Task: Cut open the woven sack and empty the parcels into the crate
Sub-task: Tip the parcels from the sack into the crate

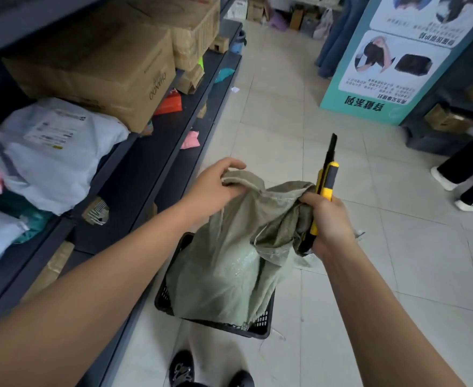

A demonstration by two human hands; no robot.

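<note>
A grey-green woven sack stands bulging in a black plastic crate on the floor. My left hand grips the sack's top left corner. My right hand bunches the sack's top right edge and also holds a yellow and black utility knife with its blade out, pointing up and away. The parcels inside the sack are hidden.
Dark metal shelves run along the left with cardboard boxes and plastic mailer bags. A teal poster stand is at the far right. Another person's legs and shoes stand on the tiled floor to the right. My shoes are below the crate.
</note>
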